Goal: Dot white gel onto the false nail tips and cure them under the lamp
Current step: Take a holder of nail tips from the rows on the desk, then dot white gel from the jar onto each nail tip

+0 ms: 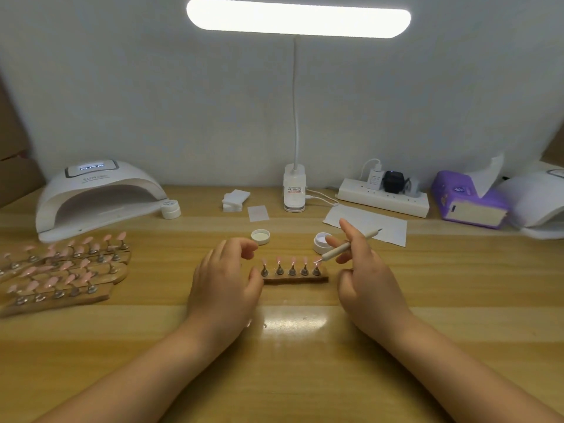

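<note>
A small wooden strip [295,279] in the middle of the table carries several pink false nail tips [293,260] on metal stands. My right hand [366,279] pinches a beige dotting pen [348,245], its fine tip down at the rightmost nail tip. My left hand [225,282] hovers at the strip's left end with fingers loosely curled, holding nothing. An open white gel pot [321,242] stands just behind the pen, and its lid [261,236] lies to the left. A white curing lamp [97,198] sits at the back left.
Several wooden strips of pink nail tips [64,270] lie at the left. A closed white pot [171,208], white pads [235,199], desk lamp base [294,190], paper sheet [366,224], power strip [384,198], purple tissue pack [467,199] and a second lamp [540,206] line the back.
</note>
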The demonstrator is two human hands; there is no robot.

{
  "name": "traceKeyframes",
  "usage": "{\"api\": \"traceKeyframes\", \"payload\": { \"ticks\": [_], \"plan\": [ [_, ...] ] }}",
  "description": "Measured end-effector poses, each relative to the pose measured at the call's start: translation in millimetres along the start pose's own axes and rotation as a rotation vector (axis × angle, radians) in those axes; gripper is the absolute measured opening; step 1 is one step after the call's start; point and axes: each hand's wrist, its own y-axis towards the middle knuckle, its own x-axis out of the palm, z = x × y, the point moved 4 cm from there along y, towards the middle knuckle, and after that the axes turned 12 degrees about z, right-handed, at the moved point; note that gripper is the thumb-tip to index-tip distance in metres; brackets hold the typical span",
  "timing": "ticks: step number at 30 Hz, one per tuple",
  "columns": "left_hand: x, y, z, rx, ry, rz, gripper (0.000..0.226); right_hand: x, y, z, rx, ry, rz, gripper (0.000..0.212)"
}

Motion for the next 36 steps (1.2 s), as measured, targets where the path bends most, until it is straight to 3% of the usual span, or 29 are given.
{"api": "traceKeyframes", "payload": {
  "ticks": [5,9,16,20,24,28,33,36],
  "plan": [
    [-5.4,-6.9,26.7,0.257,-0.257,0.013,0.018,5.8,-9.1,-24.0,-0.089,0.126,-0.092,0.082],
    [-6.0,-16.0,37.6,0.341,-0.386,-0.002,0.019,15.2,-22.5,-41.1,-0.179,0.177,-0.237,0.084],
    [-6.3,-19.5,43.9,0.434,-0.466,-0.004,0.016,9.9,-26.0,-49.4,-0.259,0.248,-0.285,0.076],
    [-5.6,-20.0,41.0,0.367,-0.489,-0.053,0.013,10.1,-26.9,-47.9,-0.364,0.184,-0.245,0.077],
    [-11.7,-14.4,35.2,0.223,-0.566,0.032,0.011,-0.8,-25.8,-40.2,-0.398,0.094,-0.121,0.08],
    [-14.6,-8.2,28.4,0.084,-0.59,0.088,0.011,-12.8,-13.4,-24.9,-0.284,0.058,0.018,0.054],
    [-13.0,-4.4,20.4,-0.016,-0.571,0.113,0.013,-25.6,24.0,10.5,0.128,0.055,0.013,0.025],
    [-12.9,-2.7,18.5,-0.065,-0.584,0.11,0.012,-31.4,38.9,25.6,0.277,0.083,0.023,0.023]
  ]
}}
